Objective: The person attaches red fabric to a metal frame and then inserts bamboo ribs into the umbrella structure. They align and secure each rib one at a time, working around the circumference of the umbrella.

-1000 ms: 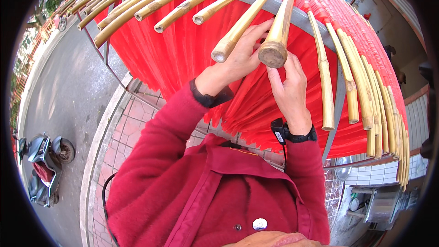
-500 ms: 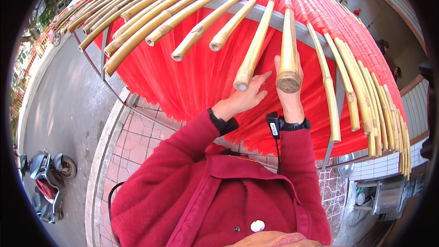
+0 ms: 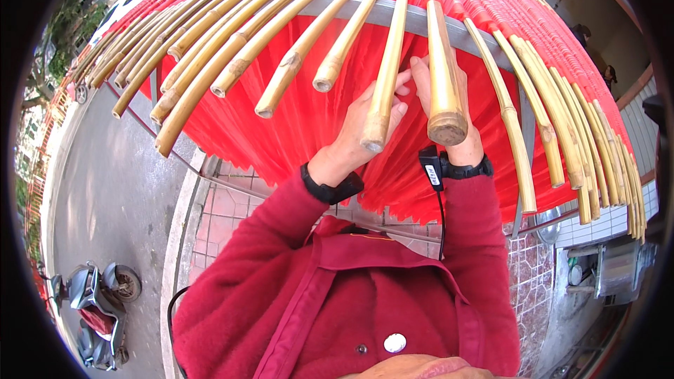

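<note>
Many bamboo poles point(image 3: 444, 77) fan out toward me, their upper lengths wrapped in red. Beneath them hangs a mass of thin red pleated sheeting point(image 3: 295, 126). My left hand point(image 3: 351, 133) reaches up under the poles in front of the sheeting, partly covered by one slim bamboo pole point(image 3: 385, 77). Its fingers and thumb point right, apart, with nothing visible between them. My right hand point(image 3: 460, 109) is raised behind the thick middle pole. Its thumb side shows left of that pole, close to my left fingertips; the remaining fingers are hidden.
A grey metal band point(image 3: 407, 21) runs under the poles, with thin metal legs below. Pink paving point(image 3: 225, 203) lies beneath, and a scooter point(image 3: 98, 309) stands on the road at left. A metal cabinet point(image 3: 621, 270) is at the lower right.
My left hand has moved up, its fingers now reaching behind the slim pole toward my right hand. My right hand has risen slightly. The whole view has shifted a little.
</note>
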A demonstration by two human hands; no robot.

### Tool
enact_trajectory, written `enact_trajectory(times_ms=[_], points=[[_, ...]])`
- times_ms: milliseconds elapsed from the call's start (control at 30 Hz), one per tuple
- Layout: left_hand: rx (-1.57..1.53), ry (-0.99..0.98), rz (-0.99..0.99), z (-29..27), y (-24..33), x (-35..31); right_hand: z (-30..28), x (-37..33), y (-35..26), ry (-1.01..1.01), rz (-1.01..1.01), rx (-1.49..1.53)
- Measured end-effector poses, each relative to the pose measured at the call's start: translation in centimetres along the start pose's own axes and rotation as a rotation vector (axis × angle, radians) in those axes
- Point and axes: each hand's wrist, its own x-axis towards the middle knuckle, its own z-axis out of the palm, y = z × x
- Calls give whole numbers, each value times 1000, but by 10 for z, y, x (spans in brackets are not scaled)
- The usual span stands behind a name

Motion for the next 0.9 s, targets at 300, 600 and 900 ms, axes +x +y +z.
enact_trajectory(times_ms=[300,600,900], points=[[204,56,149,5,25,24,1,19,28,-108,222,92],[562,-110,195,18,6,51,10,-12,55,-439,318,-153],[796,-321,-161,30,-69,19,72,-71,112,-411,414,-235]])
